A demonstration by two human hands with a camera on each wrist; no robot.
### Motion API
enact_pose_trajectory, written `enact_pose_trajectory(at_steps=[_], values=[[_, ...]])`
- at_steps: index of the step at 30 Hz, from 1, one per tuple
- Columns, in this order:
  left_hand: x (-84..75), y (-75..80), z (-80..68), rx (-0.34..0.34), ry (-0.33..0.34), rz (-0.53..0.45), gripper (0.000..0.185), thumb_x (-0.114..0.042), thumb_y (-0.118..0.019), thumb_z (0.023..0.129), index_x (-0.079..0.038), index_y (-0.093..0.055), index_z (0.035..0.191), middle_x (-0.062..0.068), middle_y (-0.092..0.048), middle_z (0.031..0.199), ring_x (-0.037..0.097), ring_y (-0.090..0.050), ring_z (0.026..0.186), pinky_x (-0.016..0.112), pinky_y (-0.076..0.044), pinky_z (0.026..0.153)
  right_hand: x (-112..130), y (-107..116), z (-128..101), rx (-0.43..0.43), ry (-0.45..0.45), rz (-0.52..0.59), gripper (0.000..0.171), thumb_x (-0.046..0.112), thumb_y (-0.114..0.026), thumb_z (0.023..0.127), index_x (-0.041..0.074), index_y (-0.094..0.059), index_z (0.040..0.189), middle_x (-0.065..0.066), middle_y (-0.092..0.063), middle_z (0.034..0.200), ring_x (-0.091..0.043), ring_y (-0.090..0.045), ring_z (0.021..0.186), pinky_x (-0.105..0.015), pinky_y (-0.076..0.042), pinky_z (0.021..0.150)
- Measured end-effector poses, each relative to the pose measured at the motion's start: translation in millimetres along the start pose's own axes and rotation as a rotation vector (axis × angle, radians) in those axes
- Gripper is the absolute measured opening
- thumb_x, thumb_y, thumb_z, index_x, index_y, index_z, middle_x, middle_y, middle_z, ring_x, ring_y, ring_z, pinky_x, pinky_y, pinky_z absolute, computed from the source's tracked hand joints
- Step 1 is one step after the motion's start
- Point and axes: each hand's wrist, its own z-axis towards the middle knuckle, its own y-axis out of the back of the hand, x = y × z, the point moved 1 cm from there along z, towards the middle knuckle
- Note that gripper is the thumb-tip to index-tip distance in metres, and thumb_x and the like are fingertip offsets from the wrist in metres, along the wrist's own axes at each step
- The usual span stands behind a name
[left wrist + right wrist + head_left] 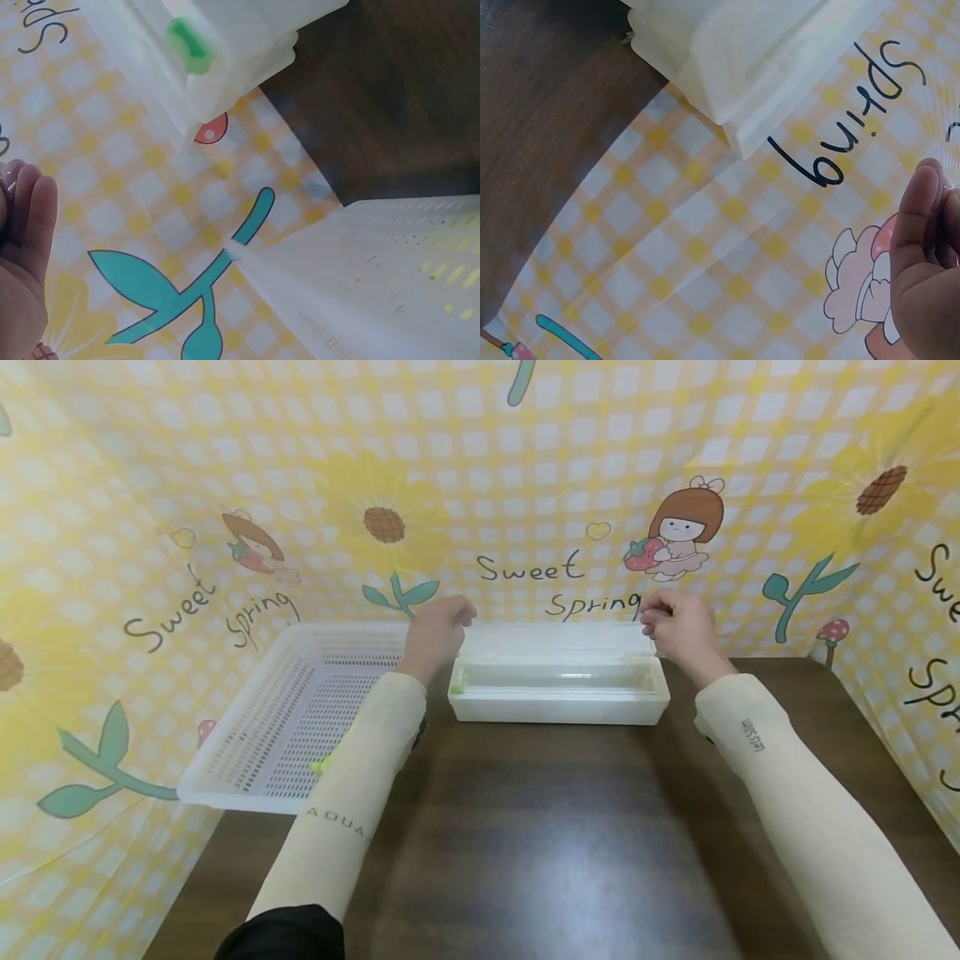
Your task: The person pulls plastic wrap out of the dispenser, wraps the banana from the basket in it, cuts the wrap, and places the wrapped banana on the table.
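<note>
A long white plastic wrap dispenser box (558, 710) stands at the back of the table, with its lid (555, 639) raised behind it. A green piece (189, 46) shows on its end in the left wrist view. My left hand (437, 639) is above the box's left end, thumb and fingers pinching the edge of a clear plastic film. Over the right end my right hand (684, 631) pinches the film's other side. Faint glints of the clear film (951, 166) show at the right fingertips; most of it is hard to see against the cloth.
Left of the box sits a white perforated basket (197, 789), partly behind my left forearm, with a yellow-green thing (322, 766) in it. A yellow checked cloth (525, 468) hangs behind and beside the dark wooden table (540, 827).
</note>
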Motion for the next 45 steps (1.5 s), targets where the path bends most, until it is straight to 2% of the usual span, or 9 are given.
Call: enact_pose_trajectory(at_steps=[6,11,18,24,29,34,39,45], values=[[-3.2,7.2,3.5,0.01,-0.005,0.013,0.039,0.012,-0.046,0.087,-0.005,-0.068,0.114,0.011,-0.071,0.109,0.029,-0.064,0.107,0.044,-0.051,0.093,5.6,4.5,2.8,-0.012,0.013,-0.019,0.012,0.002,-0.057,0.101,-0.001,-0.068,0.1,-0.019,-0.068,0.095,-0.022,-0.065,0.078,-0.016,-0.048,0.057],[-7.2,13.7,5.9,-0.014,-0.017,0.05,0.038,0.01,-0.047,0.088,-0.005,-0.068,0.116,0.01,-0.072,0.11,0.03,-0.065,0.106,0.044,-0.053,0.088,11.2,8.6,7.2,-0.02,0.025,-0.007,0.013,-0.001,-0.056,0.101,-0.003,-0.068,0.1,-0.021,-0.068,0.095,-0.016,-0.063,0.074,-0.015,-0.048,0.058],[-12.2,20.9,9.4,-0.038,-0.041,0.121,0.041,0.012,-0.051,0.086,-0.009,-0.069,0.116,0.007,-0.073,0.108,0.028,-0.065,0.105,0.041,-0.055,0.079,17.8,13.6,11.1,-0.025,0.034,0.001,0.013,-0.001,-0.056,0.101,-0.006,-0.068,0.102,-0.022,-0.069,0.097,-0.028,-0.067,0.079,-0.014,-0.05,0.06],[-14.1,25.1,9.9,-0.065,-0.068,0.13,0.041,0.014,-0.051,0.084,-0.008,-0.07,0.114,0.008,-0.073,0.105,0.028,-0.065,0.099,0.039,-0.055,0.073,22.3,16.9,11.0,-0.025,0.038,-0.022,0.015,0.002,-0.056,0.102,-0.004,-0.069,0.105,-0.022,-0.07,0.1,-0.015,-0.065,0.074,-0.015,-0.048,0.058],[-12.8,26.1,11.4,-0.081,-0.083,0.114,0.04,0.016,-0.05,0.085,-0.006,-0.069,0.113,0.01,-0.073,0.104,0.029,-0.065,0.102,0.041,-0.055,0.08,24.6,19.1,11.9,-0.038,0.055,-0.004,0.015,0.0,-0.056,0.101,-0.003,-0.07,0.105,-0.02,-0.071,0.1,-0.009,-0.063,0.072,-0.015,-0.049,0.06],[-13.5,28.7,11.5,-0.086,-0.098,0.096,0.037,0.015,-0.049,0.088,-0.005,-0.068,0.113,0.011,-0.072,0.106,0.029,-0.066,0.101,0.042,-0.055,0.082,27.9,21.1,12.5,-0.041,0.057,0.014,0.015,0.001,-0.056,0.101,-0.004,-0.069,0.104,-0.021,-0.07,0.1,-0.008,-0.064,0.071,-0.015,-0.05,0.061],[-16.2,33.7,10.6,-0.077,-0.108,0.091,0.034,0.013,-0.049,0.091,-0.004,-0.068,0.113,0.012,-0.072,0.106,0.03,-0.066,0.102,0.043,-0.054,0.087,30.5,22.7,12.6,-0.037,0.048,-0.013,0.016,0.001,-0.055,0.102,-0.004,-0.069,0.106,-0.02,-0.07,0.1,-0.013,-0.066,0.075,-0.015,-0.05,0.061],[-16.6,35.6,10.8,-0.086,-0.12,0.083,0.04,0.017,-0.047,0.087,-0.004,-0.069,0.113,0.012,-0.072,0.105,0.03,-0.066,0.103,0.044,-0.052,0.091,32.8,24.7,13.2,-0.037,0.054,-0.034,0.015,0.003,-0.056,0.102,-0.003,-0.07,0.105,-0.019,-0.07,0.1,-0.01,-0.064,0.073,-0.015,-0.05,0.059]])
